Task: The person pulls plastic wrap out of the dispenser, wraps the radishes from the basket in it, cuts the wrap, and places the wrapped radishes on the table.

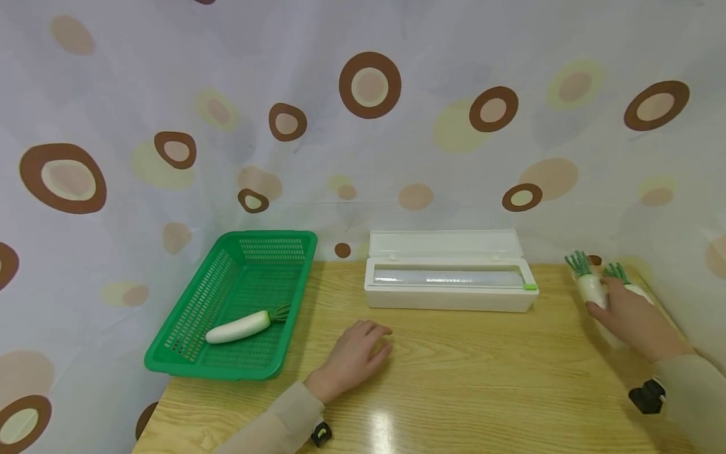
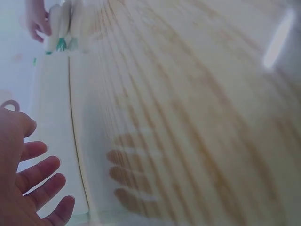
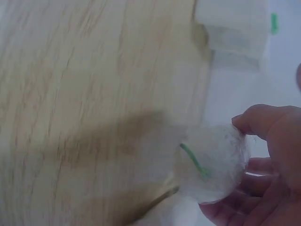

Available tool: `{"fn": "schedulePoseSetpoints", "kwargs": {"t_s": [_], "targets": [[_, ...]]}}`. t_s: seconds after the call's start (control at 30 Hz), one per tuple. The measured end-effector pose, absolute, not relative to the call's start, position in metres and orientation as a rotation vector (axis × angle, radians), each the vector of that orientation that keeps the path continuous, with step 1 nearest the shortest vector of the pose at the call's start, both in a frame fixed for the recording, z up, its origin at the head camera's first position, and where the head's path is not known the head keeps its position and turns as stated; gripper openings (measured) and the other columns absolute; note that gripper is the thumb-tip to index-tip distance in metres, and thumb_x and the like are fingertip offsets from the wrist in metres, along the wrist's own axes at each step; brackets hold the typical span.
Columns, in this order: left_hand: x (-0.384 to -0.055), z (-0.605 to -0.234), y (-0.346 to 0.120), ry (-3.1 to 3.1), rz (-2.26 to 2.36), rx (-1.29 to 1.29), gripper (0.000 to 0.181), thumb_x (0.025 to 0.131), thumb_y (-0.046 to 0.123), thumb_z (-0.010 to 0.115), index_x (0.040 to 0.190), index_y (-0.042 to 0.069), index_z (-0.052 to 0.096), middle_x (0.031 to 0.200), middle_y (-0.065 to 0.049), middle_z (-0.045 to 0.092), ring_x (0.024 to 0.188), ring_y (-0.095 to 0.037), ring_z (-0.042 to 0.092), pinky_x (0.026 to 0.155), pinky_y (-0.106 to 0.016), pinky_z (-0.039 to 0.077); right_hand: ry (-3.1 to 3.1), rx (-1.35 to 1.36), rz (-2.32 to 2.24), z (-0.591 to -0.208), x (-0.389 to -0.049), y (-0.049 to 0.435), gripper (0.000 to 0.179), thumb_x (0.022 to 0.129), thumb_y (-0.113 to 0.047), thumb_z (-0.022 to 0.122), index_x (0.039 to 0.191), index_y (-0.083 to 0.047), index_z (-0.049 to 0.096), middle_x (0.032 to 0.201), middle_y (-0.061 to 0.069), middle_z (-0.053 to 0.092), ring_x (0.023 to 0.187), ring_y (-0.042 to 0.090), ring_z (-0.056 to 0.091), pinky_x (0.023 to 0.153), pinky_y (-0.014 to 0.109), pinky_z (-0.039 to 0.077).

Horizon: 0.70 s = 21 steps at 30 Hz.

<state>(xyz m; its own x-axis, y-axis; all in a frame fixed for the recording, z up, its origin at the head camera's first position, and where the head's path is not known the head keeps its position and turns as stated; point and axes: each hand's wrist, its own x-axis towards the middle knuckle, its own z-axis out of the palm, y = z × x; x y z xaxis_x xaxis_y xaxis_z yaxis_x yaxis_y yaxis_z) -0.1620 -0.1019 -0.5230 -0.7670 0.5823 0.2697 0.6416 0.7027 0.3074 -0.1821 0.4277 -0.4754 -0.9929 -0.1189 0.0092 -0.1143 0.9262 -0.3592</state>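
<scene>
The right hand (image 1: pixel 638 318) has thumb and fingers clamped around a wrapped radish (image 1: pixel 592 289), near the bench's right back corner and just beside a second radish (image 1: pixel 639 291). The left hand (image 1: pixel 353 358) is relaxed, fingers apart, over the bench (image 1: pixel 476 372); bare wood stretches between the hands, before the film box (image 1: pixel 448 301). The right wrist view alone shows a green strip (image 3: pixel 194 159) on the wrapped radish's near end.
</scene>
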Motion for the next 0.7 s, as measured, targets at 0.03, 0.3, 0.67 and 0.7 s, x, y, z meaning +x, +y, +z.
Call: {"fn": "schedulePoseSetpoints", "kwargs": {"t_s": [0.03, 0.3, 0.67, 0.7], "targets": [[-0.162, -0.523, -0.102, -2.757, -0.586, -0.998, 0.029, 0.105, 0.028, 0.064, 0.128, 0.011, 0.068, 0.118, -0.003, 0.070, 0.110, -0.020, 0.064, 0.096, -0.038, 0.054, 3.073, -0.186, -0.558, -0.479, -0.186, 0.430, 0.072, 0.106, -0.022, 0.059, 0.139, 0.031, 0.025, 0.094, 0.040, 0.061, 0.069, 0.035, 0.063, 0.057, 0.049, 0.050], [-0.162, -0.524, -0.103, -2.786, -0.578, -0.986, 0.029, 0.106, 0.028, 0.063, 0.129, 0.012, 0.068, 0.119, -0.003, 0.070, 0.111, -0.019, 0.064, 0.095, -0.038, 0.054, 3.003, -0.135, -0.525, -0.500, -0.199, 0.441, 0.069, 0.106, -0.021, 0.057, 0.138, 0.030, 0.023, 0.097, 0.042, 0.060, 0.072, 0.044, 0.065, 0.057, 0.052, 0.051], [-0.162, -0.525, -0.101, -2.793, -0.586, -0.974, 0.028, 0.105, 0.028, 0.064, 0.128, 0.012, 0.068, 0.119, -0.002, 0.070, 0.111, -0.020, 0.063, 0.096, -0.037, 0.054, 3.039, -0.157, -0.503, -0.501, -0.198, 0.434, 0.065, 0.106, -0.022, 0.058, 0.136, 0.029, 0.030, 0.119, 0.051, 0.050, 0.095, 0.062, 0.059, 0.072, 0.064, 0.051], [-0.162, -0.525, -0.101, -2.792, -0.583, -0.974, 0.028, 0.105, 0.028, 0.064, 0.128, 0.012, 0.068, 0.119, -0.002, 0.070, 0.111, -0.019, 0.063, 0.095, -0.037, 0.054, 3.041, -0.159, -0.502, -0.501, -0.197, 0.433, 0.065, 0.106, -0.023, 0.057, 0.137, 0.029, 0.031, 0.123, 0.052, 0.047, 0.099, 0.064, 0.057, 0.074, 0.066, 0.050]]}}
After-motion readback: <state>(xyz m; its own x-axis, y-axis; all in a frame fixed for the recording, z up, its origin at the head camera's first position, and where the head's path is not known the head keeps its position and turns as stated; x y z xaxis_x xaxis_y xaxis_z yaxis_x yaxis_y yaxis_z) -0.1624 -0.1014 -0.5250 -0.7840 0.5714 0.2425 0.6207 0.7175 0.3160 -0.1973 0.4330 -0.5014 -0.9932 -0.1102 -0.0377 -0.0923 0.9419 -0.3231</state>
